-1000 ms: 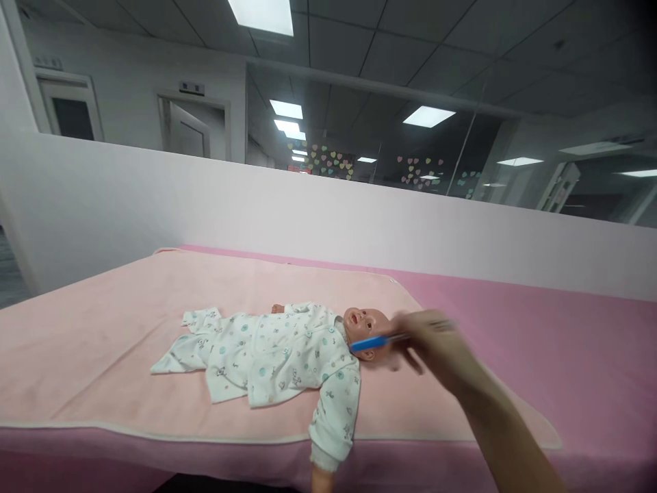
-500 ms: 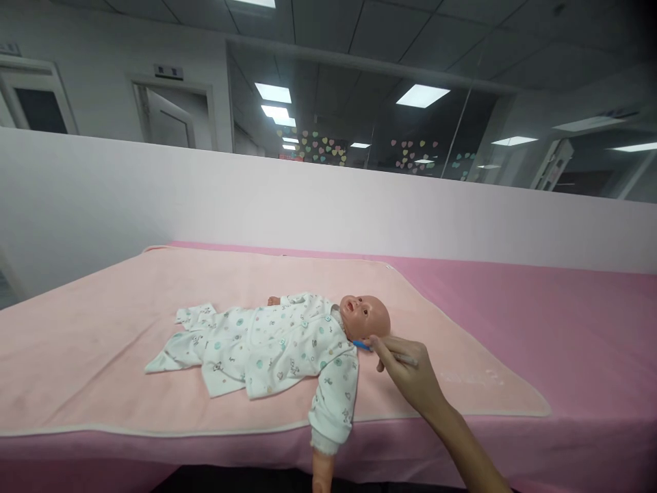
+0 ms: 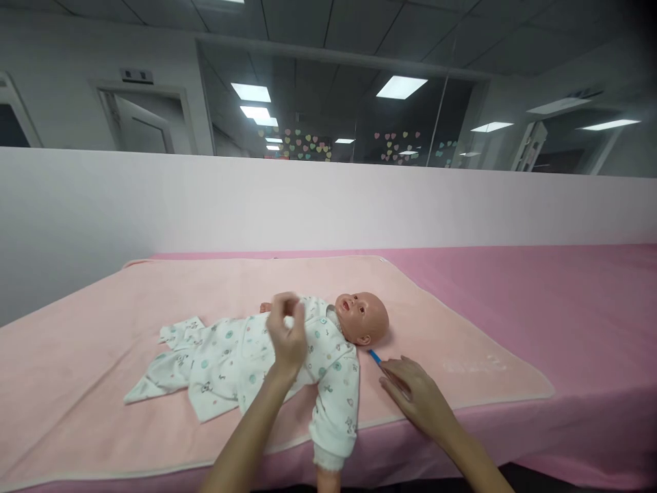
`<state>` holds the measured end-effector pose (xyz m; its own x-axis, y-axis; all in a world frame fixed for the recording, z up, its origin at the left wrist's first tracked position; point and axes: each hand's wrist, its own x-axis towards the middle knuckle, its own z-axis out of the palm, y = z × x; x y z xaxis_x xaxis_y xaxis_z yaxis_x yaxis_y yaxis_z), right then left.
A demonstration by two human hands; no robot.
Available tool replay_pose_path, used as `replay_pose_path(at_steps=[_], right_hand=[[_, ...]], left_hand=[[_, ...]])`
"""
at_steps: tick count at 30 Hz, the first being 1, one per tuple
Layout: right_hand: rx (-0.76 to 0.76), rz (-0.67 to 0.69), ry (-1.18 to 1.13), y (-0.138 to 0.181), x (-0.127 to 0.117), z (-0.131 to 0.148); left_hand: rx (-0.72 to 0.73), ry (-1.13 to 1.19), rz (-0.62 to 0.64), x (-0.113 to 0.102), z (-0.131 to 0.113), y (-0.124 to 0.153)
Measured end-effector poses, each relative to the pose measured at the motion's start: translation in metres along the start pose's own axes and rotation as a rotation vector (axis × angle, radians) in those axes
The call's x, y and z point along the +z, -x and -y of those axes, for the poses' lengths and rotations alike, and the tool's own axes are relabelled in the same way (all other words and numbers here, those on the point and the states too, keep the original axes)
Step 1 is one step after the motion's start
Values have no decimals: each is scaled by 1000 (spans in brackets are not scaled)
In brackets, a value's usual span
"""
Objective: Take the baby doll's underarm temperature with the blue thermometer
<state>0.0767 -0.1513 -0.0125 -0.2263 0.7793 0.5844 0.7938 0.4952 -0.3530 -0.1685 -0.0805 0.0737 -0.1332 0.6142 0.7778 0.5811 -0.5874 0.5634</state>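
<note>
A baby doll (image 3: pixel 362 318) lies on its back in a white printed outfit (image 3: pixel 226 356), its head to the right. Above the doll's chest is my left hand (image 3: pixel 288 332), somewhat blurred, its fingers curved and apart from the thumb. I see nothing in it. Low beside the doll's head, my right hand (image 3: pixel 415 394) has its fingers around a slim stick with a blue end (image 3: pixel 375 357). The blue end points toward the doll's ear, and the fingers cover much of the rest. The stick's exact kind is unclear.
A peach blanket (image 3: pixel 169 287) lies under the doll on a pink-covered table (image 3: pixel 513 308). The doll's near arm (image 3: pixel 336 411) reaches over the front edge. Behind the table stands a white partition (image 3: pixel 328 205), with windows and a door beyond.
My left hand has come into view over the doll's chest. My right hand has drawn back from the doll's ear and lowered toward the blanket with the stick. The view has shifted slightly.
</note>
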Motion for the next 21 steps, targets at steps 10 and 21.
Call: replay_pose_path(at_steps=[10,21], right_hand=[[-126,-208,126,-8,2,5],[-115,-369,-433,-132,85,98]], left_hand=[[67,-119,595,8,21,-12],[-17,48,421,8,26,-4]])
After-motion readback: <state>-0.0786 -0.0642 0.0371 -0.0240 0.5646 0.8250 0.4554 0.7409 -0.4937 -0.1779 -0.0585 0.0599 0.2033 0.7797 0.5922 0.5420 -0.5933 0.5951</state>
